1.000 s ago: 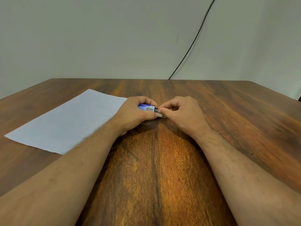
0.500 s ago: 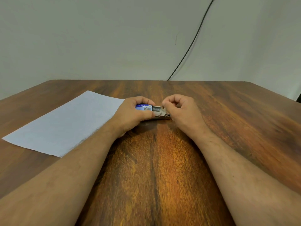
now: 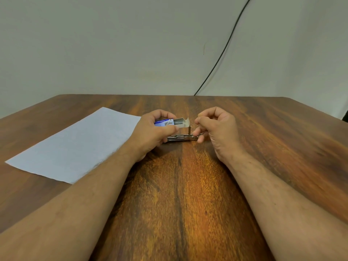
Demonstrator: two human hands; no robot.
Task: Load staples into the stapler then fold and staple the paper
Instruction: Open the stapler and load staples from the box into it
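One paper sheet [image 3: 75,144], one stapler [image 3: 180,138], one staple box [image 3: 169,123] (flap open), two hands.

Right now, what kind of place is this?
Likely a plain indoor desk or office setup: a bare wooden table against a blank wall, a black cable running down it, and only a paper sheet and stapling supplies out.

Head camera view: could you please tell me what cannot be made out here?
- Small silver metal stapler: its left end is hidden under the left hand.
- Blue cardboard staple box: partly covered by left-hand fingers; its staple count is too small to tell.
- Right hand: curled fingers hide whether it pinches anything.
- Black cable: cut off by the top edge.
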